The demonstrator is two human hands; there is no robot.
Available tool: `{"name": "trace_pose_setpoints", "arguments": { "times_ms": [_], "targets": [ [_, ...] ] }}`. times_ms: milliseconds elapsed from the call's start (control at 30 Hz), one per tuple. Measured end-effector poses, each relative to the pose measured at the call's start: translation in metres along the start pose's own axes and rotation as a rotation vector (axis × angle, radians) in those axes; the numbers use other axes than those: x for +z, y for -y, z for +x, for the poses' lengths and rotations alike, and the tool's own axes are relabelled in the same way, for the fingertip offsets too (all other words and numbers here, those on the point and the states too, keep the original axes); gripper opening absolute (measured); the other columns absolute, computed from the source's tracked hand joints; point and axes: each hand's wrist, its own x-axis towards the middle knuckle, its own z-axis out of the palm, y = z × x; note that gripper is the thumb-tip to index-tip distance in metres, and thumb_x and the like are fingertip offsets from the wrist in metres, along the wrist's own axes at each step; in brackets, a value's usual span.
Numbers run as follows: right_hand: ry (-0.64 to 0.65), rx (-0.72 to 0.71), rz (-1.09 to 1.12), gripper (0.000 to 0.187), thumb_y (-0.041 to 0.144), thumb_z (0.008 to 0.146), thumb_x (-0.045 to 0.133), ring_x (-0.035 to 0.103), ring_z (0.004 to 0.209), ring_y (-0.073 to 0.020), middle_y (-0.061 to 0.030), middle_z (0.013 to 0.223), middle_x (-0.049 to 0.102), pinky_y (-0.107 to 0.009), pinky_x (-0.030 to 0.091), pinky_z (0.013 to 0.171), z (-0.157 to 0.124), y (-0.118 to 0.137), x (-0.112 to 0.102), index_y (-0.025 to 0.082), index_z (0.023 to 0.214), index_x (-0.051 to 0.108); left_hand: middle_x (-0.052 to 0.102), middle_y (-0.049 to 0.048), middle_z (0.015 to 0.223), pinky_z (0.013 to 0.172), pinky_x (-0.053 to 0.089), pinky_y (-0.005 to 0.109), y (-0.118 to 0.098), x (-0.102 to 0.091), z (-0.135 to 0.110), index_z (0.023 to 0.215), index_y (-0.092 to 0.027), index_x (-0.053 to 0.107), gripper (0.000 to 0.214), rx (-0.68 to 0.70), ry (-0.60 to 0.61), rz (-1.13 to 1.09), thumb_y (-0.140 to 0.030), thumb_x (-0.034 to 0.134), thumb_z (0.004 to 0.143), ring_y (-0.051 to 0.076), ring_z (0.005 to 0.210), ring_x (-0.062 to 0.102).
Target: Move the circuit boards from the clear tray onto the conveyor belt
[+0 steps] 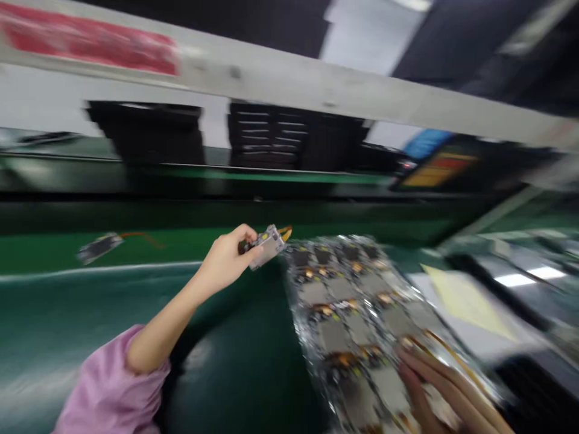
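The left hand [226, 260] is closed around a small circuit module [268, 246], pinching it at one end so that it hangs in the air just beyond the far left corner of the tray [303, 313], above the green counter [90, 313]. The right hand [446, 392] lies flat and open on the near right part of the tray, fingers spread over the modules seated there, holding nothing. A second loose module [97, 247] with an orange lead lies on the counter well to the left of the tray. The view is blurred by motion. The pinch on the module looks slight, so a quick swing could drop it; the thin tray could buckle under the pressing hand and unseat parts.
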Motion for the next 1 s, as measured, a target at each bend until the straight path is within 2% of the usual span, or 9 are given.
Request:
{"name": "trace_pose_setpoints", "arguments": {
  "times_ms": [100,200,333,500,600,733,800,900,1000],
  "targets": [
    [0.026,0.072,0.046,0.026,0.013,0.097,0.067,0.071,0.09,-0.0246,-0.007,0.107,0.072,-0.037,0.061,0.075,-0.011,0.026,-0.011,0.027,0.119,0.07,0.066,-0.0032,0.082,0.064,0.047,0.023,-0.033,0.045,-0.044,0.092,-0.023,0.057,0.016,0.09,0.214,-0.161,-0.038,0.062,0.094,0.013,0.07,0.064],
    [0.017,0.129,0.133,0.029,0.013,0.098,0.067,0.069,0.098,-0.0245,-0.0073,0.112,0.071,-0.038,0.059,0.083,-0.013,0.039,-0.002,0.025,0.125,0.068,0.067,-0.0046,0.082,0.066,0.051,0.021,-0.052,0.07,-0.089,0.091,-0.024,0.059,0.011,0.214,0.334,-0.231,-0.034,0.061,0.095,0.011,0.072,0.066],
    [-0.006,0.189,0.261,0.027,0.024,0.1,0.071,0.07,0.089,-0.0224,-0.0069,0.104,0.073,-0.035,0.058,0.077,-0.024,0.052,0.007,0.025,0.127,0.067,0.072,-0.0054,0.089,0.072,0.055,0.016,-0.059,0.08,-0.124,0.095,-0.026,0.06,0.002,0.371,0.32,-0.31,-0.025,0.062,0.096,0.01,0.079,0.071],
    [0.032,0.254,0.475,0.014,0.034,0.103,0.067,0.069,0.082,-0.0202,-0.0078,0.094,0.072,-0.031,0.057,0.072,-0.032,0.058,0.007,0.021,0.105,0.072,0.073,-0.0045,0.096,0.074,0.058,0.015,-0.056,0.083,-0.136,0.099,-0.027,0.058,0.009,0.435,0.368,-0.31,-0.019,0.061,0.096,0.01,0.086,0.073],
    [0.055,0.333,0.492,0.018,0.033,0.102,0.065,0.065,0.076,-0.0185,-0.005,0.085,0.069,-0.029,0.053,0.069,-0.024,0.031,-0.017,0.02,0.092,0.071,0.072,-0.0018,0.112,0.077,0.059,0.019,-0.047,0.09,-0.135,0.11,-0.028,0.057,0.013,0.372,0.442,-0.276,-0.026,0.06,0.097,0.011,0.089,0.073],
    [0.027,0.642,0.128,0.03,0.046,0.092,0.07,0.06,0.071,-0.0199,-0.0045,0.08,0.065,-0.029,0.046,0.062,-0.025,-0.048,-0.069,0.019,0.077,0.072,0.067,0.0027,0.123,0.078,0.059,0.026,-0.022,0.106,-0.126,0.112,-0.027,0.058,0.015,0.267,0.483,-0.233,-0.033,0.057,0.098,0.014,0.088,0.069],
    [0.121,0.83,-0.05,0.036,0.052,0.086,0.07,0.059,0.069,-0.0211,-0.0055,0.078,0.066,-0.03,0.043,0.06,-0.035,-0.089,-0.087,0.018,0.075,0.073,0.067,0.003,0.117,0.08,0.057,0.027,-0.008,0.116,-0.122,0.108,-0.026,0.059,0.014,0.21,0.451,-0.237,-0.035,0.056,0.099,0.015,0.091,0.068],
    [0.354,1.028,-0.104,0.033,0.048,0.079,0.069,0.062,0.07,-0.0229,-0.0053,0.072,0.068,-0.029,0.043,0.062,-0.056,-0.133,-0.087,0.017,0.069,0.073,0.067,0.0022,0.111,0.081,0.054,0.027,0.007,0.126,-0.121,0.105,-0.025,0.06,0.012,0.159,0.42,-0.262,-0.033,0.055,0.1,0.015,0.092,0.067],
    [0.455,1.161,-0.123,0.026,0.041,0.076,0.069,0.063,0.071,-0.0231,-0.0038,0.068,0.068,-0.028,0.043,0.062,-0.077,-0.154,-0.066,0.018,0.065,0.072,0.067,0.0012,0.11,0.08,0.052,0.027,0.012,0.129,-0.124,0.106,-0.025,0.061,0.01,0.191,0.429,-0.275,-0.03,0.056,0.099,0.014,0.089,0.065]
  ]
}}
